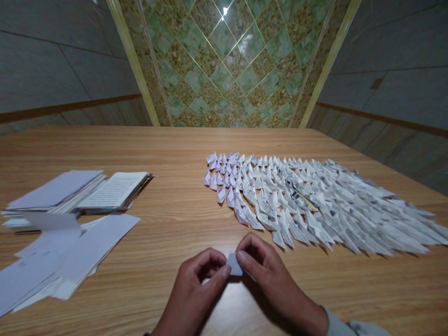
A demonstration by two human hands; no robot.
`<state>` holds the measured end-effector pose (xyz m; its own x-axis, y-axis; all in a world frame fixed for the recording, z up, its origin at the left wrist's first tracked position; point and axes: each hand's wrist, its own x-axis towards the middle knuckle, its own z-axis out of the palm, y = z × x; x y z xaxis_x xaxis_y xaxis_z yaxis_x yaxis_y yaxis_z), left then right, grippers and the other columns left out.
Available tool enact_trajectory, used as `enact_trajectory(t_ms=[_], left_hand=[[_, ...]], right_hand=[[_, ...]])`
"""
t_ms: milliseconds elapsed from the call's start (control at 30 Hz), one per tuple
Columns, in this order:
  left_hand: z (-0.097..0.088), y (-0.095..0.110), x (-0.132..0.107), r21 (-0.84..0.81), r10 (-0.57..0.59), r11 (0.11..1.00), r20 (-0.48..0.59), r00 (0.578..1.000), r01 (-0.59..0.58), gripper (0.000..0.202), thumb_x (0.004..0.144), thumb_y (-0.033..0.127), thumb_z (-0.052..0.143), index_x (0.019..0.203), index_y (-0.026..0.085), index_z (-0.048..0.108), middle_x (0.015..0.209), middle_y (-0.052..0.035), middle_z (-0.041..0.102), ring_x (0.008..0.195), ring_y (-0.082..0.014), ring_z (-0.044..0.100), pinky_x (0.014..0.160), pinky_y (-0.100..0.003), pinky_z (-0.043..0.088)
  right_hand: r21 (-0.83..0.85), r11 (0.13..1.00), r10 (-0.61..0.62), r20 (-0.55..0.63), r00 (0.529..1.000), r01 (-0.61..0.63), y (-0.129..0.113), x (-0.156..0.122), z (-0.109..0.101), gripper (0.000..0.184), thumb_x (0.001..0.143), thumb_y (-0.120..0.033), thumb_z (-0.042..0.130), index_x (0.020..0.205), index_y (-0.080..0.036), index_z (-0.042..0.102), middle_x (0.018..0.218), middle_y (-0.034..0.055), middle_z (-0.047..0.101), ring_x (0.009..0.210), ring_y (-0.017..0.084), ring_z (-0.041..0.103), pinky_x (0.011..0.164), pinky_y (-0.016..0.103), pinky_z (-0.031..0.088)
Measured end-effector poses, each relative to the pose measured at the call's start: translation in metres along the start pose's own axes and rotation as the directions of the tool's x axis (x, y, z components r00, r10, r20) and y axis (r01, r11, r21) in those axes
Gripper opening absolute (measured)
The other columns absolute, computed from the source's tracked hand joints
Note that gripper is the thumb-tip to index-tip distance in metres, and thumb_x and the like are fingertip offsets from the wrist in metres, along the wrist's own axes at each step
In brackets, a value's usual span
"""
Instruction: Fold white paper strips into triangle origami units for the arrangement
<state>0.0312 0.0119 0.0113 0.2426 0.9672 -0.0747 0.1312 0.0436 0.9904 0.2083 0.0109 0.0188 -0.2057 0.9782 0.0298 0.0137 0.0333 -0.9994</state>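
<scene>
Between my two hands, near the front of the table, is a small folded piece of paper (234,265), pale lilac and flat. My left hand (199,280) pinches its left edge between thumb and fingers. From the other side, my right hand (268,266) grips the upper right edge with the thumb on top. Just beyond my right hand stand rows of folded paper boats (297,196). Those at the left end are plain lilac (224,170); the others are whitish with print on them.
On the left lie loose paper sheets (94,252), partly overlapping. Behind them are a stack of papers or books (56,189) and an open-looking printed book (114,189). The wooden table (168,149) reaches back towards a green and brown tiled wall (224,70).
</scene>
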Motion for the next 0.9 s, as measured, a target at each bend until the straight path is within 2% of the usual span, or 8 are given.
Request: enact_trajectory(t_ms=[133, 300, 367, 533, 600, 767, 900], left_hand=[[-0.003, 0.001, -0.001, 0.014, -0.004, 1.0, -0.037, 0.999, 0.005, 0.028, 0.089, 0.042, 0.065, 0.078, 0.017, 0.068, 0.073, -0.0039, 0.068, 0.071, -0.0191, 0.061, 0.066, -0.026, 0.047], [-0.001, 0.008, -0.006, 0.168, 0.102, 0.98, 0.021, 0.995, -0.104, 0.03, 0.094, 0.04, 0.061, 0.074, 0.018, 0.069, 0.072, -0.0035, 0.069, 0.071, -0.0185, 0.062, 0.066, -0.025, 0.045], [0.0, 0.009, -0.006, 0.183, 0.123, 0.975, 0.027, 0.992, -0.126, 0.031, 0.095, 0.039, 0.06, 0.074, 0.019, 0.069, 0.072, -0.0036, 0.069, 0.071, -0.0186, 0.062, 0.067, -0.025, 0.045], [0.001, 0.0, -0.003, 0.057, 0.044, 0.997, -0.014, 0.999, -0.043, 0.021, 0.088, 0.038, 0.067, 0.084, 0.018, 0.071, 0.077, -0.0044, 0.07, 0.073, -0.0196, 0.062, 0.067, -0.025, 0.047], [0.0, -0.003, -0.002, 0.018, 0.01, 1.0, -0.043, 0.999, -0.01, 0.02, 0.083, 0.037, 0.071, 0.082, 0.017, 0.071, 0.075, -0.0041, 0.069, 0.071, -0.019, 0.061, 0.064, -0.025, 0.047], [-0.001, 0.001, -0.002, -0.099, -0.019, 0.995, -0.085, 0.996, 0.011, 0.026, 0.086, 0.041, 0.07, 0.077, 0.017, 0.069, 0.071, -0.0032, 0.068, 0.069, -0.0183, 0.061, 0.064, -0.025, 0.049], [0.0, 0.004, -0.004, -0.044, 0.026, 0.999, -0.039, 0.999, -0.028, 0.025, 0.088, 0.039, 0.069, 0.075, 0.017, 0.071, 0.072, -0.0036, 0.069, 0.071, -0.0186, 0.062, 0.066, -0.025, 0.048]], right_hand=[[-0.078, 0.997, -0.006, 0.001, 1.0, 0.006, -0.002, -0.001, 0.002, 0.022, 0.093, -0.036, 0.06, 0.08, -0.019, 0.059, 0.074, -0.0004, 0.058, 0.071, 0.015, 0.05, 0.064, 0.027, 0.038], [-0.204, 0.978, -0.046, 0.03, 0.998, 0.052, -0.004, -0.002, 0.003, 0.02, 0.092, -0.035, 0.063, 0.081, -0.018, 0.062, 0.077, 0.0016, 0.061, 0.073, 0.016, 0.054, 0.065, 0.028, 0.04], [-0.229, 0.971, -0.057, 0.026, 0.998, 0.061, -0.004, -0.002, 0.002, 0.022, 0.093, -0.036, 0.062, 0.08, -0.018, 0.062, 0.077, 0.0021, 0.061, 0.075, 0.017, 0.054, 0.066, 0.029, 0.04], [-0.051, 0.999, -0.002, -0.008, 1.0, 0.002, -0.001, -0.001, 0.001, 0.025, 0.095, -0.04, 0.06, 0.082, -0.019, 0.058, 0.077, -0.0001, 0.057, 0.073, 0.016, 0.051, 0.065, 0.028, 0.04], [0.002, 1.0, 0.005, -0.012, 1.0, -0.005, -0.002, 0.0, 0.001, 0.025, 0.095, -0.041, 0.059, 0.083, -0.019, 0.057, 0.078, -0.0007, 0.055, 0.074, 0.016, 0.05, 0.067, 0.027, 0.04], [-0.143, 0.989, -0.03, 0.01, 0.999, 0.032, -0.004, -0.001, 0.002, 0.024, 0.095, -0.037, 0.059, 0.081, -0.018, 0.059, 0.075, -0.0002, 0.057, 0.073, 0.015, 0.05, 0.065, 0.027, 0.038], [-0.165, 0.985, -0.053, 0.039, 0.998, 0.059, -0.004, -0.003, 0.003, 0.018, 0.093, -0.034, 0.062, 0.085, -0.018, 0.063, 0.078, 0.0003, 0.06, 0.072, 0.015, 0.052, 0.065, 0.027, 0.039]])
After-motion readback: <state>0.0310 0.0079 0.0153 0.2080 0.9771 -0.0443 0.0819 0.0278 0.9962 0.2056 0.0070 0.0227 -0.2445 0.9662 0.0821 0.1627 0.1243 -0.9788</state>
